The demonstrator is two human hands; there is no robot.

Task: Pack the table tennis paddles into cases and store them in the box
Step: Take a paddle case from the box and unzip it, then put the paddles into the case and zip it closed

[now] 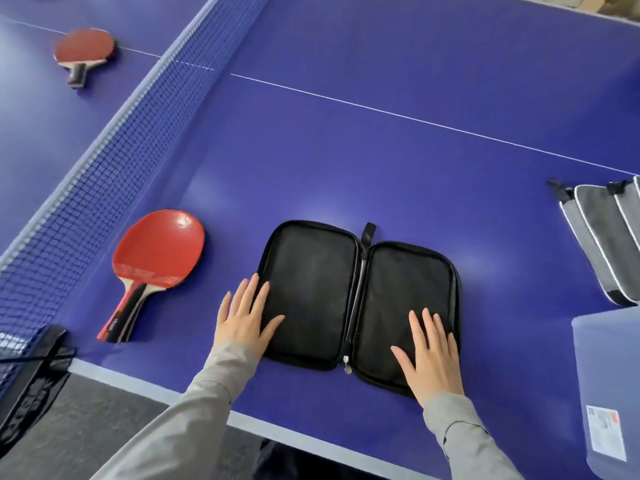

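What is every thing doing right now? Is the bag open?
Black case: unzipped, lying open flat, empty.
Near paddle: flat on the table beside the case, not packed.
Far paddle: flat beyond the net, not packed.
Grey cases: lying together, closed as far as visible.
Left hand: flat on the case's left half.
Right hand: flat on its right half.

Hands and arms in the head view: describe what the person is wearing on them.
Both hands, left and right, are bare, with no gloves and no rings or watch in view. Both arms wear long light grey sleeves that reach the wrists, plain, with no markings showing.
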